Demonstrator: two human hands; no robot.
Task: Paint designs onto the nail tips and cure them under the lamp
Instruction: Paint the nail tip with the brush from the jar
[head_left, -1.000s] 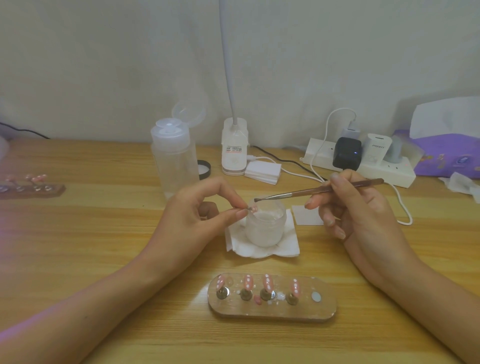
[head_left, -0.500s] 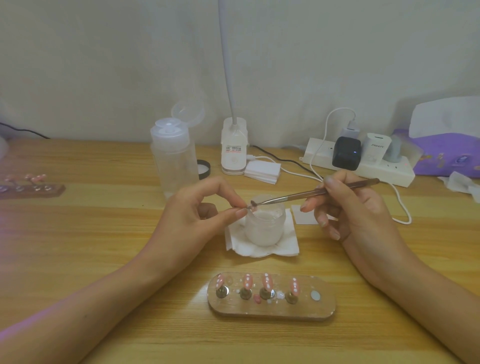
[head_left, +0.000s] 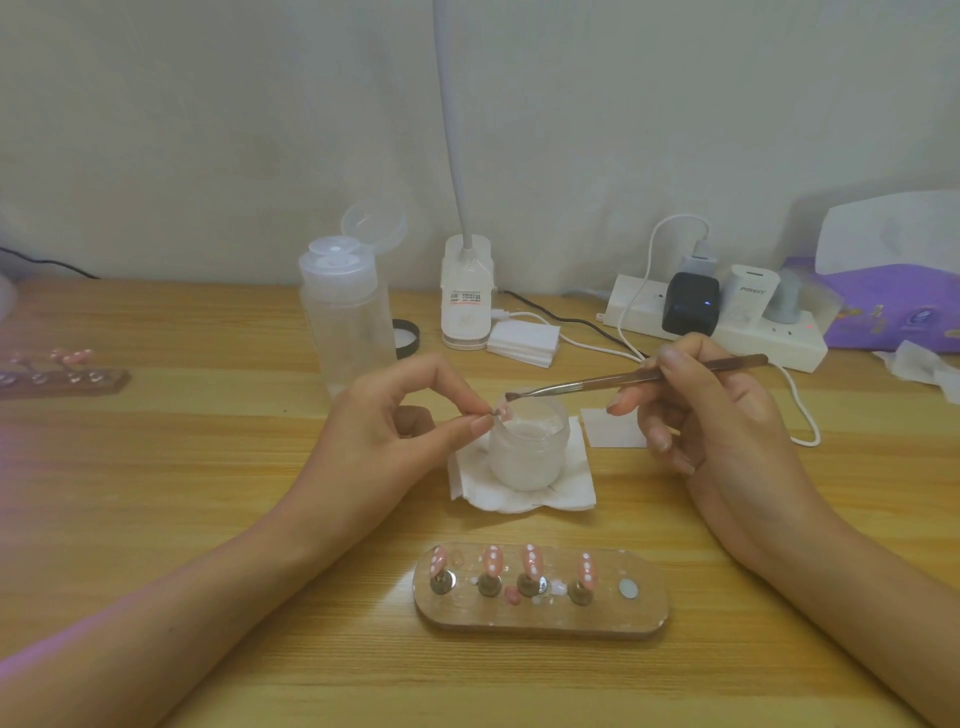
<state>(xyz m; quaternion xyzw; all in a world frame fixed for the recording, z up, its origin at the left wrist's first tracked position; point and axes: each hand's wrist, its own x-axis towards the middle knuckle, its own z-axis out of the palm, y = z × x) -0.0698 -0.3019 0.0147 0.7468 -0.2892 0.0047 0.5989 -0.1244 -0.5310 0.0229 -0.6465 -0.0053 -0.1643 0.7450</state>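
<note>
My left hand (head_left: 387, 428) pinches a small pink nail tip (head_left: 503, 413) on its stand between thumb and forefinger, just over the rim of a frosted white jar (head_left: 527, 452). My right hand (head_left: 696, 415) holds a thin nail brush (head_left: 628, 379) like a pen, its dark tip just above the nail tip. In front of me lies a clear oval holder (head_left: 540, 618) with several pink nail tips with white dots standing on metal bases.
The jar sits on a folded white tissue (head_left: 467, 483). Behind stand a clear pump bottle (head_left: 345, 312), the white lamp base (head_left: 466, 296), a stack of white pads (head_left: 524, 343), a power strip (head_left: 727, 332) with chargers and a purple tissue pack (head_left: 893, 306). A second nail holder (head_left: 62, 376) lies far left.
The brush tip dipped towards the nail tip, then lifted slightly again. My left hand has kept the nail tip over the jar.
</note>
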